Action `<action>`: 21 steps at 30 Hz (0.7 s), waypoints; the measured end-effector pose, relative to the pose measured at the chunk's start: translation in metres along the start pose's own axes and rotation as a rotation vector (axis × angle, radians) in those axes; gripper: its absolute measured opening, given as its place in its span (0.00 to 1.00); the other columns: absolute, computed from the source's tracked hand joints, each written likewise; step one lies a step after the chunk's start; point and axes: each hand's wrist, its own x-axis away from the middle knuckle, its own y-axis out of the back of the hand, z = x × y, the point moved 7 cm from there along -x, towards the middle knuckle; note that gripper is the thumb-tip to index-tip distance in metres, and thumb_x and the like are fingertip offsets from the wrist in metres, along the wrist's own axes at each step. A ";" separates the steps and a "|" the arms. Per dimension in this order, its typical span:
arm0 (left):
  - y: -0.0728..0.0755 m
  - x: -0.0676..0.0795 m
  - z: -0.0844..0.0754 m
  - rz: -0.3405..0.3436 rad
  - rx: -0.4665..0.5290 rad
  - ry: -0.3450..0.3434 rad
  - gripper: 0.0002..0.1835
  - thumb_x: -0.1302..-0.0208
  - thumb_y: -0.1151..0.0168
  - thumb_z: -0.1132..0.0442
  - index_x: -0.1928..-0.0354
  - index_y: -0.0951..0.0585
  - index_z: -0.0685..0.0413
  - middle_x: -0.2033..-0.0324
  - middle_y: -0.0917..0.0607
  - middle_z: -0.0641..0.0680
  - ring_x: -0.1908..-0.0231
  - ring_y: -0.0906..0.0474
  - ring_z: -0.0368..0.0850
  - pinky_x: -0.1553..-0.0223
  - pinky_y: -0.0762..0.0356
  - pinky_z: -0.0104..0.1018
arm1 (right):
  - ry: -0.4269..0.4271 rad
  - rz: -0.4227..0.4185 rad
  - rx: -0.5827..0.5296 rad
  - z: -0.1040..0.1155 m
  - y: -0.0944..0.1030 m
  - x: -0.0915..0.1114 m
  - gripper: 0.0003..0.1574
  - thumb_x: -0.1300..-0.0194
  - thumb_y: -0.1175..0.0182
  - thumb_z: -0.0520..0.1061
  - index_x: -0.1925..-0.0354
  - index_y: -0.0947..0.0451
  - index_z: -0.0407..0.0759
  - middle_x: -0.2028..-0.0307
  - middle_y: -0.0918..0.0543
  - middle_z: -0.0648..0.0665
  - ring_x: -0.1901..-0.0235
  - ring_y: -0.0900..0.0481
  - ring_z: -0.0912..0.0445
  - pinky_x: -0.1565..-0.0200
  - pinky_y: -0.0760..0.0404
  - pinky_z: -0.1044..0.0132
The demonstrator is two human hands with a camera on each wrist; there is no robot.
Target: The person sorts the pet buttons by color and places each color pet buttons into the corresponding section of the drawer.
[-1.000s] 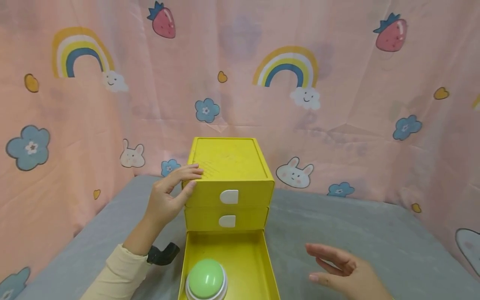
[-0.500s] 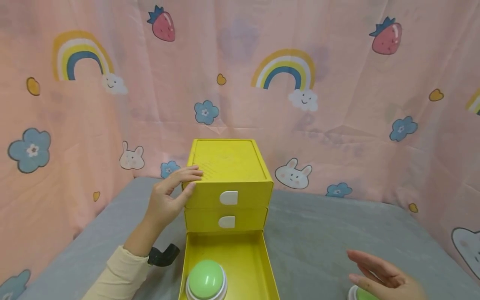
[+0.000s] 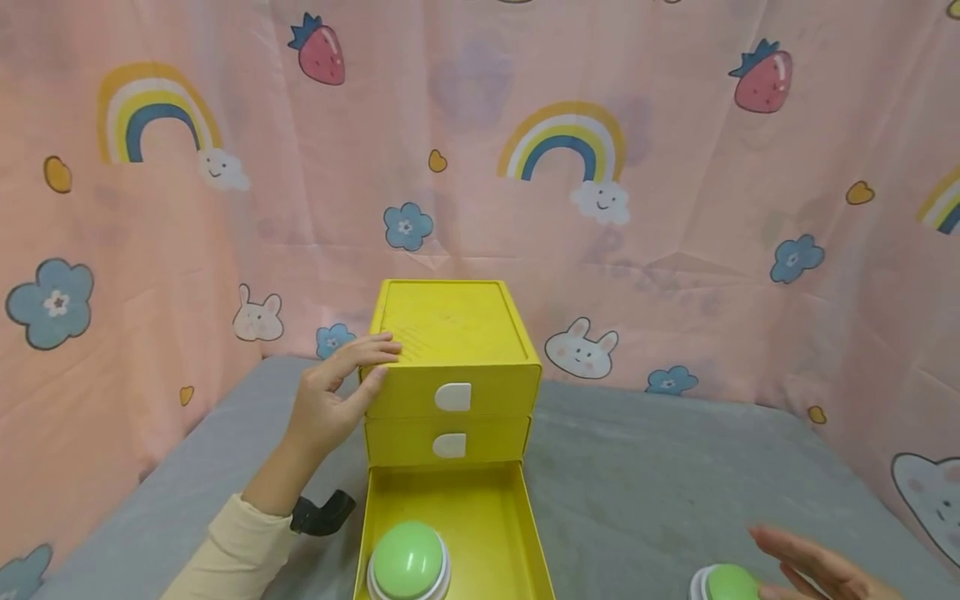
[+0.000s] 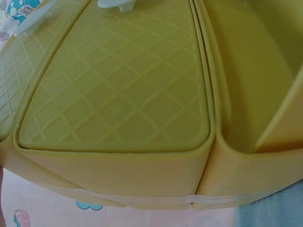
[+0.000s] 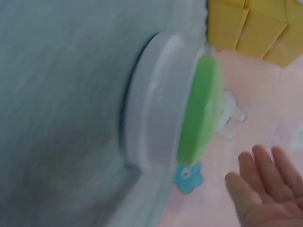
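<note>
A yellow drawer cabinet (image 3: 450,325) with white pull tabs stands in the middle of the head view, its bottom drawer (image 3: 487,508) pulled out. My left hand (image 3: 330,400) rests on the cabinet's top left corner, fingers over the top and thumb at the front edge. Inside that drawer, front left, sits a green dome push button (image 3: 408,562) on a white base. A second green push button (image 5: 201,113) with a white base stands on the grey cloth to the right. Beside it, fingers extended and holding nothing, is my right hand (image 5: 270,194).
A black curved object (image 3: 324,512) shows by the left wrist. Grey cloth (image 3: 637,467) covers the table on both sides of the cabinet. A pink printed curtain (image 3: 480,250) hangs behind and along the sides.
My right hand has moved away to the right from beside the drawer, and the second green button now shows next to it. The left hand has stayed on the cabinet.
</note>
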 end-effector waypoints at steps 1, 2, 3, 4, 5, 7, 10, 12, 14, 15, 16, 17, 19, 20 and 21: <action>0.000 0.000 0.000 0.000 0.000 0.001 0.18 0.44 0.39 0.83 0.55 0.14 0.59 0.52 0.13 0.61 0.38 0.22 0.40 0.34 0.29 0.29 | -0.004 0.067 -0.032 0.000 0.002 0.002 0.34 0.18 0.73 0.39 0.26 0.42 0.65 0.36 0.31 0.75 0.34 0.38 0.79 0.35 0.31 0.77; 0.000 0.000 0.000 0.001 0.000 0.001 0.18 0.44 0.39 0.83 0.55 0.14 0.59 0.53 0.13 0.62 0.38 0.22 0.41 0.33 0.29 0.29 | -0.022 0.100 -0.029 -0.002 0.004 0.003 0.33 0.18 0.74 0.41 0.26 0.42 0.66 0.35 0.32 0.76 0.33 0.39 0.79 0.34 0.32 0.77; 0.000 0.000 0.000 0.002 0.002 0.005 0.18 0.44 0.39 0.83 0.55 0.14 0.59 0.52 0.13 0.61 0.38 0.22 0.41 0.33 0.29 0.29 | -0.039 0.138 -0.021 -0.002 0.006 0.004 0.32 0.18 0.74 0.44 0.26 0.42 0.69 0.34 0.34 0.76 0.33 0.40 0.80 0.34 0.33 0.77; 0.000 0.000 0.000 0.002 0.000 0.002 0.18 0.44 0.39 0.83 0.55 0.14 0.59 0.53 0.13 0.62 0.38 0.22 0.41 0.33 0.29 0.29 | -0.049 0.173 -0.002 -0.003 0.008 0.004 0.32 0.18 0.74 0.43 0.27 0.41 0.72 0.33 0.36 0.77 0.32 0.42 0.80 0.34 0.34 0.78; 0.000 0.000 -0.001 0.003 0.000 0.003 0.18 0.44 0.39 0.83 0.55 0.14 0.59 0.53 0.13 0.62 0.38 0.22 0.41 0.33 0.29 0.29 | -0.055 0.212 0.012 -0.003 0.009 0.004 0.32 0.18 0.74 0.44 0.28 0.42 0.74 0.31 0.39 0.77 0.32 0.44 0.80 0.33 0.35 0.78; 0.001 0.000 -0.001 0.001 0.000 0.007 0.18 0.45 0.39 0.83 0.55 0.14 0.60 0.53 0.13 0.62 0.38 0.22 0.41 0.33 0.29 0.30 | -0.059 0.261 0.051 -0.004 0.011 0.003 0.32 0.18 0.75 0.45 0.28 0.43 0.76 0.30 0.42 0.77 0.31 0.46 0.81 0.32 0.36 0.77; 0.002 0.001 -0.002 -0.003 -0.003 0.009 0.18 0.45 0.39 0.83 0.55 0.14 0.60 0.53 0.12 0.62 0.38 0.22 0.40 0.34 0.29 0.29 | -0.063 0.303 0.115 -0.006 0.014 0.000 0.30 0.18 0.76 0.51 0.27 0.46 0.76 0.28 0.45 0.76 0.31 0.47 0.81 0.32 0.36 0.77; 0.003 0.001 -0.002 -0.006 -0.002 0.010 0.18 0.45 0.39 0.83 0.55 0.14 0.60 0.53 0.12 0.61 0.38 0.22 0.40 0.34 0.29 0.29 | -0.063 0.337 0.158 -0.008 0.015 -0.003 0.29 0.19 0.78 0.56 0.26 0.48 0.76 0.28 0.47 0.76 0.31 0.48 0.81 0.33 0.36 0.76; 0.003 0.001 -0.002 -0.008 -0.005 0.005 0.18 0.44 0.39 0.83 0.55 0.14 0.59 0.53 0.12 0.61 0.38 0.22 0.40 0.34 0.29 0.28 | -0.075 0.338 0.198 -0.011 0.017 -0.006 0.30 0.19 0.78 0.59 0.25 0.49 0.75 0.28 0.47 0.77 0.32 0.49 0.82 0.34 0.35 0.77; 0.003 0.001 -0.002 -0.009 -0.007 0.000 0.18 0.45 0.39 0.83 0.55 0.14 0.59 0.53 0.12 0.61 0.38 0.22 0.40 0.34 0.29 0.28 | -0.074 0.332 0.208 -0.013 0.018 -0.007 0.29 0.19 0.77 0.58 0.25 0.49 0.75 0.29 0.47 0.78 0.33 0.49 0.83 0.35 0.35 0.77; 0.003 0.001 -0.002 -0.009 -0.007 -0.001 0.18 0.45 0.39 0.83 0.55 0.14 0.59 0.53 0.12 0.61 0.38 0.22 0.40 0.34 0.29 0.28 | -0.087 0.322 0.218 -0.016 0.020 -0.007 0.29 0.19 0.77 0.57 0.26 0.48 0.76 0.29 0.47 0.78 0.33 0.48 0.83 0.35 0.34 0.77; 0.002 0.001 -0.001 -0.009 -0.008 -0.001 0.18 0.45 0.38 0.83 0.55 0.14 0.59 0.53 0.12 0.61 0.38 0.22 0.40 0.34 0.29 0.28 | -0.105 0.305 0.226 -0.019 0.024 -0.008 0.28 0.19 0.77 0.59 0.27 0.47 0.78 0.30 0.46 0.79 0.34 0.47 0.84 0.36 0.33 0.76; 0.002 0.001 0.000 -0.005 -0.007 0.007 0.18 0.44 0.38 0.83 0.55 0.14 0.59 0.52 0.12 0.61 0.38 0.22 0.40 0.34 0.29 0.29 | -0.152 0.260 0.229 -0.026 0.031 -0.007 0.28 0.19 0.77 0.59 0.29 0.46 0.79 0.32 0.43 0.80 0.36 0.45 0.84 0.33 0.31 0.68; 0.002 0.001 0.001 -0.003 -0.007 0.008 0.18 0.44 0.38 0.83 0.55 0.14 0.59 0.52 0.12 0.61 0.38 0.22 0.40 0.34 0.29 0.29 | -0.186 0.247 0.225 -0.030 0.035 -0.007 0.28 0.20 0.78 0.61 0.31 0.43 0.82 0.33 0.42 0.81 0.37 0.43 0.84 0.31 0.31 0.63; 0.002 0.001 0.001 -0.001 -0.006 0.010 0.18 0.45 0.39 0.83 0.55 0.14 0.59 0.52 0.12 0.61 0.38 0.22 0.40 0.34 0.29 0.29 | -0.211 0.237 0.199 -0.034 0.037 -0.006 0.27 0.20 0.77 0.62 0.32 0.42 0.82 0.33 0.40 0.78 0.36 0.40 0.81 0.30 0.31 0.57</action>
